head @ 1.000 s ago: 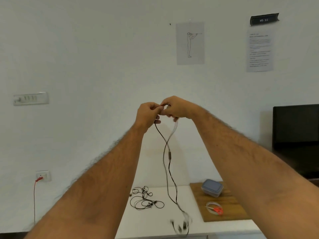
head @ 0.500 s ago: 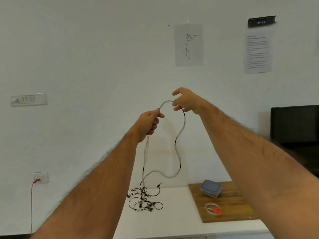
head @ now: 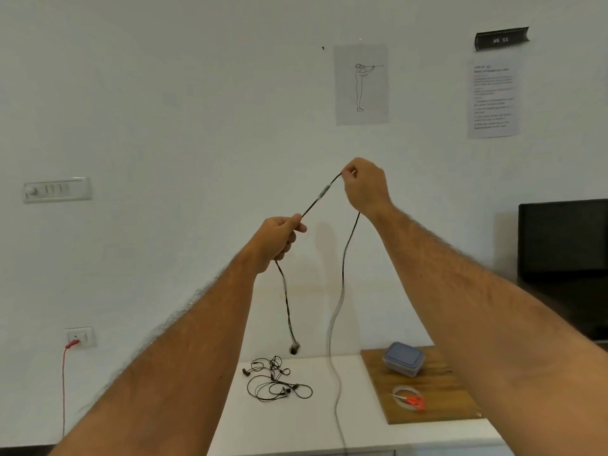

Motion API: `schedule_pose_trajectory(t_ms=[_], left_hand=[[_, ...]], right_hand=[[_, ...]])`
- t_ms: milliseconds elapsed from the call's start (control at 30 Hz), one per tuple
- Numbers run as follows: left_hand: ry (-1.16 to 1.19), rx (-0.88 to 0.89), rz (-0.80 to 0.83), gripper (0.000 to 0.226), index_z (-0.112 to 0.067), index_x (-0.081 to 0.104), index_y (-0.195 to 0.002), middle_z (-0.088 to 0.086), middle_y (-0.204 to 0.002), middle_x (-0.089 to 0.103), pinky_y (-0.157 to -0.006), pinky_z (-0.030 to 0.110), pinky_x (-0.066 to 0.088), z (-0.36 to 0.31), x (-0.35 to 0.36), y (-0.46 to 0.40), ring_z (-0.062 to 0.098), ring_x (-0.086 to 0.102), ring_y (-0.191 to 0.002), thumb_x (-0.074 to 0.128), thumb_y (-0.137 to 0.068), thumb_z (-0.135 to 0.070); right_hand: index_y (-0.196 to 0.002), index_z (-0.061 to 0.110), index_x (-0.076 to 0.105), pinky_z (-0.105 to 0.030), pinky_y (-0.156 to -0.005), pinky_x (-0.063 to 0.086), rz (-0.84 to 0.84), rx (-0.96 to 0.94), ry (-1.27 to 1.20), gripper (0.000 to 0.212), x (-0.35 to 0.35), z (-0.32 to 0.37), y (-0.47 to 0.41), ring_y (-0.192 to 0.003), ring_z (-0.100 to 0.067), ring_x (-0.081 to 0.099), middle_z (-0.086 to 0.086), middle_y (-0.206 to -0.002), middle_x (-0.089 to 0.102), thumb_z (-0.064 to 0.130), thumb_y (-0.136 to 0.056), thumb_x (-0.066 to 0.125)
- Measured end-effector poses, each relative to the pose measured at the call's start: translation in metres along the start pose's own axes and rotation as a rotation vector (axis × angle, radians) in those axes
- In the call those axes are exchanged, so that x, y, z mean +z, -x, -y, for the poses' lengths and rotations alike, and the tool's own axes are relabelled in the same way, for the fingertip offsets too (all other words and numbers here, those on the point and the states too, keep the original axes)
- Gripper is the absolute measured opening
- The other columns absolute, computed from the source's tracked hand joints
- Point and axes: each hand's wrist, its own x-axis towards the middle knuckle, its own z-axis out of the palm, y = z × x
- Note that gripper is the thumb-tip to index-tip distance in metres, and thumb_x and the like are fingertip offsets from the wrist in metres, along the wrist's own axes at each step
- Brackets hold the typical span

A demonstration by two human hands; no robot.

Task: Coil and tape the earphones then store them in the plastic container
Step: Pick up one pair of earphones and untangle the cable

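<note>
Both arms are raised in front of the wall, high above the white table (head: 316, 422). My left hand (head: 279, 235) and my right hand (head: 365, 185) each pinch a black earphone cable (head: 320, 194), which runs taut between them. Its earbud end (head: 293, 348) dangles below my left hand. The long remainder hangs from my right hand down past the table's front edge. More tangled black earphones (head: 274, 383) lie on the table. A plastic container (head: 404, 358) with a blue-grey lid stands on a wooden board (head: 437, 406), with a tape roll (head: 399, 391) and red scissors (head: 414, 401) in front of it.
A black screen (head: 562, 238) stands at the right edge on a dark surface. Papers hang on the white wall. A switch panel (head: 57, 189) and a socket with a red plug (head: 77, 339) are on the left wall.
My hands were together, then parted; the loop between them is now pulled straight. The earbud end has lifted off the table and the long end hangs from my right hand.
</note>
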Motion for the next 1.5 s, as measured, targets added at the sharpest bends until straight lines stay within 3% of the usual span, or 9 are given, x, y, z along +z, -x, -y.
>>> schedule_pose_trajectory(t_ms=[233,367,533,700,833,933,1133,1300,1500], left_hand=[[-0.03,0.039,0.105,0.029,-0.013,0.065,-0.093,-0.009,-0.056,0.031,-0.042,0.019,0.018,-0.013,-0.002,0.0,0.007,0.022,-0.045,0.046,-0.102,-0.034],[-0.029,0.091,0.073,0.028,-0.014,0.065,-0.09,-0.008,-0.056,0.032,-0.041,0.019,0.019,-0.027,0.004,-0.003,0.008,0.023,-0.045,0.047,-0.101,-0.032],[-0.125,0.188,0.048,0.034,-0.018,0.057,-0.07,-0.006,-0.055,0.047,-0.042,0.019,0.028,-0.045,0.013,-0.005,0.008,0.034,-0.047,0.048,-0.101,-0.031],[-0.229,0.167,-0.075,0.03,-0.016,0.064,-0.083,-0.002,-0.072,0.052,-0.057,0.021,0.041,-0.037,0.001,-0.012,0.012,0.047,-0.064,0.051,-0.098,-0.038],[-0.399,0.169,-0.306,0.029,-0.018,0.056,-0.104,-0.006,-0.084,0.06,-0.069,0.024,0.046,-0.023,0.013,-0.012,0.008,0.057,-0.077,0.058,-0.093,-0.044],[-0.155,0.194,-0.569,0.028,-0.016,0.051,-0.104,-0.005,-0.077,0.057,-0.065,0.026,0.049,-0.027,0.031,-0.005,0.009,0.058,-0.07,0.06,-0.093,-0.04],[0.403,-0.012,0.034,0.056,-0.011,0.063,-0.101,0.001,-0.07,0.065,-0.066,0.034,0.056,-0.039,0.044,0.013,0.018,0.065,-0.066,0.027,-0.102,-0.053],[0.218,0.016,0.018,0.026,-0.014,0.061,-0.096,-0.007,-0.06,0.033,-0.04,0.018,0.023,-0.029,0.019,0.007,0.005,0.029,-0.043,0.044,-0.103,-0.032],[-0.171,0.118,-0.049,0.024,-0.014,0.07,-0.094,-0.003,-0.066,0.044,-0.04,0.018,0.023,-0.066,0.005,-0.007,0.009,0.031,-0.048,0.051,-0.097,-0.028]], right_hand=[[-0.101,0.011,0.063,-0.039,-0.083,0.056,0.07,0.302,0.073,0.024,-0.002,-0.026,-0.002,-0.095,-0.028,0.068,-0.007,-0.101,0.069,0.01,-0.087,0.043],[-0.123,0.016,0.059,-0.032,-0.083,0.05,0.452,0.21,-0.061,0.039,-0.01,-0.003,0.003,-0.11,-0.025,0.063,-0.008,-0.117,0.066,0.01,-0.084,0.061],[-0.118,0.015,0.059,-0.041,-0.086,0.054,0.999,0.133,-0.204,0.026,-0.019,0.034,0.017,-0.083,-0.019,0.073,-0.004,-0.09,0.074,0.02,-0.093,0.063],[-0.122,0.01,0.053,-0.04,-0.066,0.06,0.775,0.253,-0.511,0.022,-0.02,0.046,0.012,-0.055,-0.016,0.058,-0.005,-0.068,0.057,0.009,-0.1,0.049],[-0.12,-0.001,0.056,-0.039,-0.063,0.061,0.525,0.401,-0.742,0.028,-0.014,0.066,0.007,-0.076,-0.028,0.073,-0.018,-0.093,0.068,0.002,-0.101,0.036],[-0.119,-0.009,0.053,-0.042,-0.074,0.061,0.445,0.487,-0.887,0.025,-0.006,0.073,0.003,-0.092,-0.037,0.069,-0.023,-0.114,0.063,0.001,-0.1,0.04],[-0.109,-0.016,0.055,-0.045,-0.093,0.053,0.438,0.441,-1.068,0.025,-0.006,0.075,-0.007,-0.091,-0.037,0.057,-0.009,-0.083,0.043,0.001,-0.095,0.042],[-0.103,0.01,0.055,-0.032,-0.068,0.053,0.341,0.426,-0.571,0.015,-0.021,0.048,-0.022,-0.094,-0.024,0.062,-0.016,-0.123,0.061,0.013,-0.089,0.049],[-0.103,0.006,0.064,-0.032,-0.056,0.056,0.511,0.322,0.067,0.041,-0.035,0.015,-0.005,-0.059,-0.02,0.056,-0.007,-0.081,0.06,0.043,-0.098,0.047]])
